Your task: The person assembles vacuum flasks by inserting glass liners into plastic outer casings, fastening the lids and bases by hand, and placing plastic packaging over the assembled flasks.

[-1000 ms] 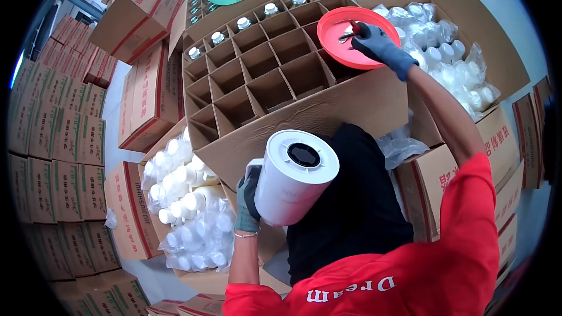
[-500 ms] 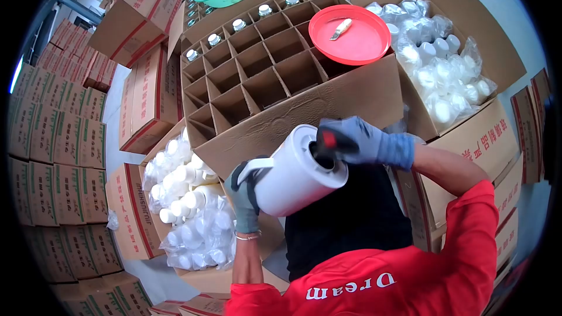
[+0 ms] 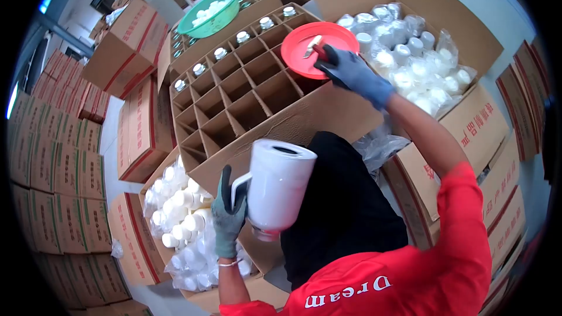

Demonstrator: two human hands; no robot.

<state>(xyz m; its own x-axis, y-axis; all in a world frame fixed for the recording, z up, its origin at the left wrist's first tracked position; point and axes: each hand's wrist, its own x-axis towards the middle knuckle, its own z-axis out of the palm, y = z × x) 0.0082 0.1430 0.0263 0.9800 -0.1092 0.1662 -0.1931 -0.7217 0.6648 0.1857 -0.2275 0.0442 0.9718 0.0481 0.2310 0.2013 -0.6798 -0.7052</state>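
Note:
My left hand (image 3: 230, 216), in a grey-green glove, is closed on the handle of a white handled jug (image 3: 280, 190). The jug stands nearly upright above my lap, with a dark round opening in its top. My right hand (image 3: 354, 73), in a blue-grey glove, is over the red plastic tray (image 3: 293, 61). Its fingers are closed around a small red and black object (image 3: 319, 52) whose kind I cannot make out. A small knife with a pale handle (image 3: 312, 45) lies in the tray, close to my right fingertips.
The tray rests on a divided carton (image 3: 252, 114) with a row of capped bottles (image 3: 220, 53). Behind sits a green basin (image 3: 212, 23) of white pieces. Open cartons of bagged white bottles (image 3: 404, 61) and white containers (image 3: 184, 210) flank me. Stacked cartons (image 3: 61, 164) stand left.
My right hand has moved from the jug's mouth up to the red tray, taking the red and black object along. The jug has tipped more upright, and the view has shifted.

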